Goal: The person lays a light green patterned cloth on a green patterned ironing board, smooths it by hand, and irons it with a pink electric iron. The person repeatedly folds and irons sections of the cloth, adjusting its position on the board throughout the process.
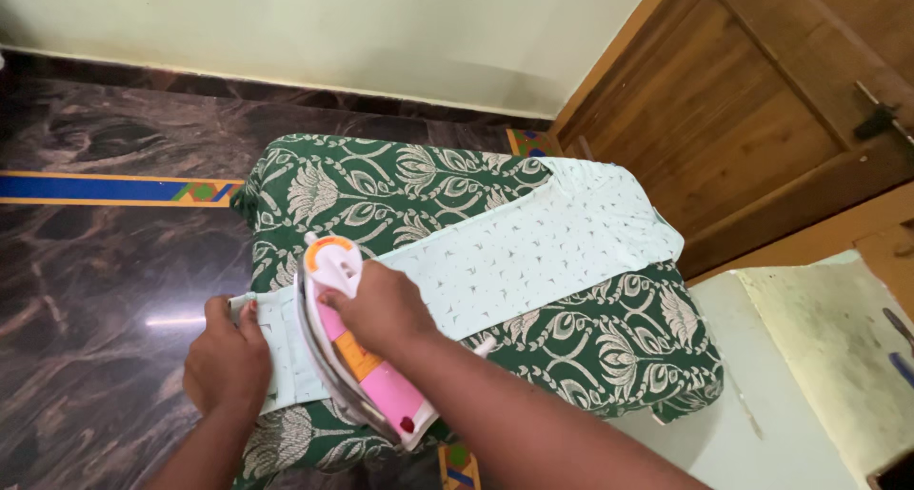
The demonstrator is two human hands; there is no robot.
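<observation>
While the right hand (376, 304) is wrapped around the handle of the white and pink electric iron with an orange dial (357, 352), the left hand (228, 357) pinches the near end of the pale mint garment with small dark specks (514, 252) and holds it taut at the table's edge. The garment lies flat in a long band across the green cloth with a cream floral pattern (381, 185) that covers the table, its far end with the short sleeves toward the brown wooden door (762, 119). The iron sits on the garment's near end, just beside the left hand's fingers.

The step in hand looks like pressing the near hem. The next move probably calls for sliding the iron along the band toward the far end while the left hand keeps the fabric stretched (and stays out of the hot plate's path).

No packages, labels or signs show. The only markings are a blue strip with coloured triangles (105, 188) inlaid in the dark marble floor (86, 290) at left, and a stained pale slab (819, 347) at right.
</observation>
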